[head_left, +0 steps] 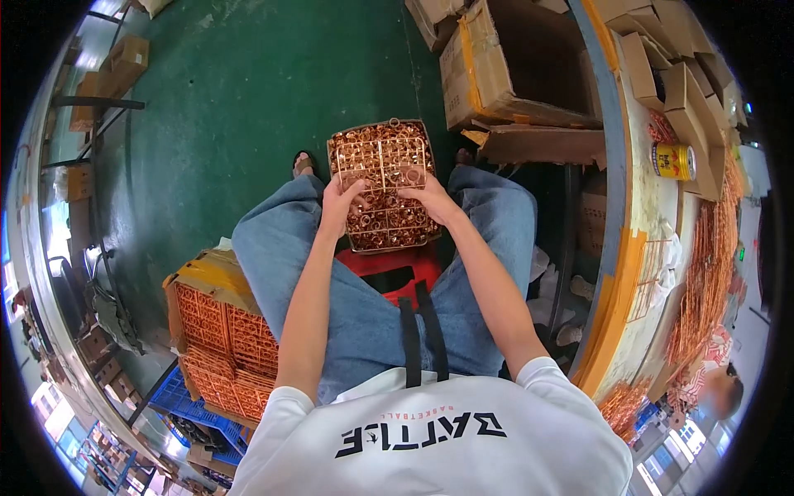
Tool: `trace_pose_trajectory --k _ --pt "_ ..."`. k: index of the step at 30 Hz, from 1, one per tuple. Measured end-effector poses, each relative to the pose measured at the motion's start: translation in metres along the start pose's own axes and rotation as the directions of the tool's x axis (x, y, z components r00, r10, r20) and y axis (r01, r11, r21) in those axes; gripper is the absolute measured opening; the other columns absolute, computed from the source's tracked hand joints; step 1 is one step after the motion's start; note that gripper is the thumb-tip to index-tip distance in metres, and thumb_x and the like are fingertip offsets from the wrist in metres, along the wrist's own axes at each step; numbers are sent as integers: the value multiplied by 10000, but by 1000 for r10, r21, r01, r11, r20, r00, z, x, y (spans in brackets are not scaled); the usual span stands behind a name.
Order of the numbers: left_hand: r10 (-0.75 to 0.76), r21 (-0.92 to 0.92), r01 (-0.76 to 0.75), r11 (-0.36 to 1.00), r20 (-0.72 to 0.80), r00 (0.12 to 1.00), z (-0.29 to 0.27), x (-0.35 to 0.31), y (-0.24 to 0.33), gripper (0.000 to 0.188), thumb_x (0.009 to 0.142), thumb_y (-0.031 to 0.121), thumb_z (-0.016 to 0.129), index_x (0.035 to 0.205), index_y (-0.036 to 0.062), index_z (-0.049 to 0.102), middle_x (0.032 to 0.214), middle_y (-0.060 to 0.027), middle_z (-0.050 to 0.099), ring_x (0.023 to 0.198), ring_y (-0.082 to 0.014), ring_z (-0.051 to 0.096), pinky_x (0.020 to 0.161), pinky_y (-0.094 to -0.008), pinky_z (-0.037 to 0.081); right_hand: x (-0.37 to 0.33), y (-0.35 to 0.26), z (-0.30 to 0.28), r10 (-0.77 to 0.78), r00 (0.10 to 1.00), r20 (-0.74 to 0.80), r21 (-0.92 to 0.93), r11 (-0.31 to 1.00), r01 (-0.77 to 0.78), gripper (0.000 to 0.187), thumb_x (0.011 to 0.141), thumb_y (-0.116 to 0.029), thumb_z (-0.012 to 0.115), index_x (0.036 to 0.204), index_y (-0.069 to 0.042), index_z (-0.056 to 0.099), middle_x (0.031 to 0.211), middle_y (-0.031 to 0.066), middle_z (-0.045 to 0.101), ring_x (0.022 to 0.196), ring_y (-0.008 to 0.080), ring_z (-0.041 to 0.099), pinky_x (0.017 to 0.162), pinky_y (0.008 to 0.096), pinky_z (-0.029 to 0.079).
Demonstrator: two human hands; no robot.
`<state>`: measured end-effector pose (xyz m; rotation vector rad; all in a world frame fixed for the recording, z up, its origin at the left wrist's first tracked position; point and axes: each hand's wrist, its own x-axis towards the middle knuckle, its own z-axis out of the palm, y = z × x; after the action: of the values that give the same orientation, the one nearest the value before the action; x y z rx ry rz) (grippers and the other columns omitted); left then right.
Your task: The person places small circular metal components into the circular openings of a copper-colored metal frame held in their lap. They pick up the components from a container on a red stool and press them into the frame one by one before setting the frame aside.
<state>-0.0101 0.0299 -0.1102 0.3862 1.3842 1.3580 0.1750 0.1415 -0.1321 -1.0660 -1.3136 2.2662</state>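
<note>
Wire rack (380, 157), copper-coloured and divided into cells, is what I see between the person's hands: the left hand (342, 203) has its fingers curled on the near left side, the right hand (430, 201) on the near right. Beneath both hands sits a box (395, 247) full of copper-coloured rings (387, 221); whether rack and rings touch, I can't tell. Nearer the body than the hands shows a red stool (426, 266). Behind and left of the left hand, an open carton (219, 273) holds similar racks (227, 331). Well right of the right hand, a bench (641, 198) bears a yellow can (674, 162) and thin copper-coloured rods (703, 264)
</note>
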Motion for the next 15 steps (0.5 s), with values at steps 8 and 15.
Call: trace_pose_trajectory --k 8,15 --pt "-53 -20 50 999 -176 983 4 -3 -13 229 788 72 671 1000 22 602 761 -1 588 635 -54 538 523 -192 427 -20 -34 18 57 998 6 144 988 -58 304 849 -86 583 1137 -5 526 1045 108 618 904 168 614 739 265 508" --pt "-154 81 175 981 -218 964 5 -2 -21 219 757 120 703 910 62 557 769 15 572 609 -75 504 552 -201 406 -11 -8 23 -11 979 -203 -123 992 -14 153 826 -67 614 934 10 538 786 64 603 693 166 635 499 251 526"
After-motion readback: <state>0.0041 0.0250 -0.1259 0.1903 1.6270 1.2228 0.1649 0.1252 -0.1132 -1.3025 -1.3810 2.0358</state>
